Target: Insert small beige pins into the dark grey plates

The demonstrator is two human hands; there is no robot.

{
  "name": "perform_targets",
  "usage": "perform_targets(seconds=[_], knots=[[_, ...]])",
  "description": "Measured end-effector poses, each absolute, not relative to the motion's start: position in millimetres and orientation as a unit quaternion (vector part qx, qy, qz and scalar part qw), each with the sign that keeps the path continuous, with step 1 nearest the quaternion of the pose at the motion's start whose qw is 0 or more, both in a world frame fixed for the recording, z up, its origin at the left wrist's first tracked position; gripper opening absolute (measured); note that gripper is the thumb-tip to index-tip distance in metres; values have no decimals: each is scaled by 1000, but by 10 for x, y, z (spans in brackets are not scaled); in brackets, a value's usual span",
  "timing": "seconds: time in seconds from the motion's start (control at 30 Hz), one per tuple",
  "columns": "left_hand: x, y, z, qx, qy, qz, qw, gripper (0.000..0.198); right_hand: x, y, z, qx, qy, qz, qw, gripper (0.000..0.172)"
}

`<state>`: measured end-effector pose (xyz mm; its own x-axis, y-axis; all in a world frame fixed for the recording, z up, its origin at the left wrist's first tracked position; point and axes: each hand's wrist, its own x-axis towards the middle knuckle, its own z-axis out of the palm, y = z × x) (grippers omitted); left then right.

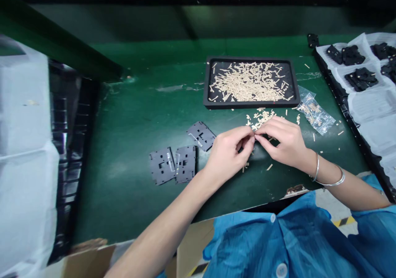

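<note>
My left hand (230,148) and my right hand (283,140) meet fingertip to fingertip above the green table (130,121). Both are closed in a pinch, thumb against forefinger. Whatever lies between the fingertips is too small and too covered to make out. Just beyond the fingers is a loose heap of small beige pieces (261,117), with a few more scattered around my hands. Left of my left hand lie three flat black plastic plates with cut-outs: one plate (201,136) near my wrist, and a pair (162,166) touching or overlapping farther left.
A black tray (206,88) full of beige strips stands behind the hands. Right of it lies a clear plastic bag (315,111) with beige pieces inside. A compartment tray (368,100) with black parts lines the right side. White-covered trays (24,158) stand at the left.
</note>
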<state>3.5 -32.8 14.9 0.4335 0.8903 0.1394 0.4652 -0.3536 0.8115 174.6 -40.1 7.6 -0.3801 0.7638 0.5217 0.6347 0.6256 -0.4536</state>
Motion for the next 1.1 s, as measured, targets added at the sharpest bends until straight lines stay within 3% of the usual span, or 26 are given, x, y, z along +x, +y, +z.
perform_targets(seconds=[0.17,0.87,1.1], knots=[[26,-335,118,799,428,281,317,20,1749,-394,48,-425,-834,79,342,21],[39,-320,163,755,452,267,394,16,1784,-359,20,-419,-842,78,330,19],[34,-319,243,664,424,286,545,20,1840,-298,92,-463,-804,-9,374,19]])
